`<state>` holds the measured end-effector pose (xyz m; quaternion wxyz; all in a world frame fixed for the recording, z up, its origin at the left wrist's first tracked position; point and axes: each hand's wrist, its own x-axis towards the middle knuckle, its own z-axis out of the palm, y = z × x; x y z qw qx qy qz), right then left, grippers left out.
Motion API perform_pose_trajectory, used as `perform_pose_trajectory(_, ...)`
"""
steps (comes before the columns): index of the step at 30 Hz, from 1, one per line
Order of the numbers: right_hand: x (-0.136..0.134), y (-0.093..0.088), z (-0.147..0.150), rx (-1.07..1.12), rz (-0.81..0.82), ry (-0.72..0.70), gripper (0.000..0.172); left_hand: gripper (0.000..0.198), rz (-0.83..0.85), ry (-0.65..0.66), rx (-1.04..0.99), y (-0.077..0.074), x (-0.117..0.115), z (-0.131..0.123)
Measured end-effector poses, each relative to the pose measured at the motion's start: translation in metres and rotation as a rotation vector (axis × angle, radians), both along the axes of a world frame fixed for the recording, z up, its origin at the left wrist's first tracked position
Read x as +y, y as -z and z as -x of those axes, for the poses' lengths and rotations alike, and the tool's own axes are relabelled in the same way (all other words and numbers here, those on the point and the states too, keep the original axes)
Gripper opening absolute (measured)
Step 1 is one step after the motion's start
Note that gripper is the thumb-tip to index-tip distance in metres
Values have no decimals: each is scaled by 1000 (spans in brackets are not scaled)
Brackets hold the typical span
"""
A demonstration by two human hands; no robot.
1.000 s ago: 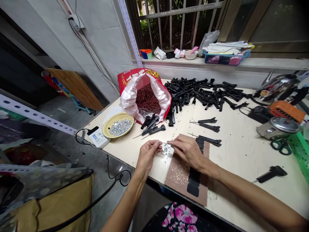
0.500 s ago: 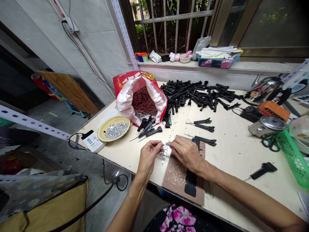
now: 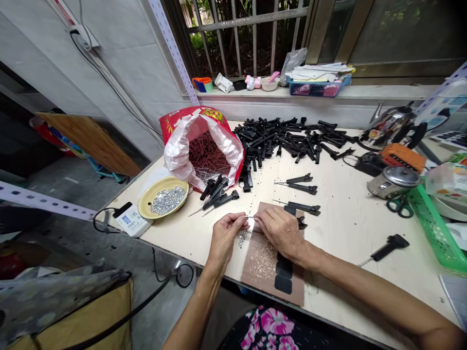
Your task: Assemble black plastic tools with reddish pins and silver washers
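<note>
My left hand (image 3: 226, 234) pinches the tip of a thin metal shaft (image 3: 250, 217) between thumb and fingertips. From the other side, my right hand (image 3: 280, 231) grips the same piece, which seems to be a black-handled tool; a forked black end (image 3: 302, 223) shows behind the knuckles, and most of the handle is hidden. Small silvery metal pieces (image 3: 241, 237) lie on the table just below the left fingertips. Under the right hand is a brown board (image 3: 257, 265) with black pads (image 3: 283, 284) and pale flecks. Beyond it rest several black-handled tools (image 3: 301, 188) with thin shafts.
A yellow dish (image 3: 145, 208) holds more silvery pieces. Behind it a red and white sack (image 3: 175, 158) leans open, full of reddish-brown thin rods. Black handles (image 3: 292, 138) are heaped along the wall. A kettle (image 3: 387, 127), metal pot (image 3: 394, 183), scissors (image 3: 400, 207) and green basket (image 3: 430, 228) stand right.
The view has swung slightly right. Both hands have shifted a little rightward over the table, keeping hold of the thin shaft. Fewer of the silvery pieces below them show now.
</note>
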<state>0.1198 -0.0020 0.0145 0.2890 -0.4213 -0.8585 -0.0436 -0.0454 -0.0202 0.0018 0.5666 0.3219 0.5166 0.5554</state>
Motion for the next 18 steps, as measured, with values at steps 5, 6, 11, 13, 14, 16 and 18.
perform_pose_trajectory(5,-3,-1,0,-20,6,-9,17,25,-2,-22,-9,-2,0,-4)
perform_pose_trajectory(6,-3,-1,-1,-30,-2,-13,16,26,10,-21,-20,-3,0,-4)
perform_pose_trajectory(11,-4,1,-4,-61,-15,-19,17,32,72,13,-118,-6,1,-4)
perform_pose_trajectory(13,-4,1,-4,-62,-18,-32,18,32,74,7,-135,-6,2,-4)
perform_pose_trajectory(14,-4,2,-4,-62,-17,-37,19,32,73,2,-138,-6,3,-4)
perform_pose_trajectory(16,-4,3,-4,-63,-11,-46,19,31,72,-5,-142,-5,3,-4)
perform_pose_trajectory(18,-4,5,-4,-61,-3,-49,18,31,79,-4,-151,-4,3,-5)
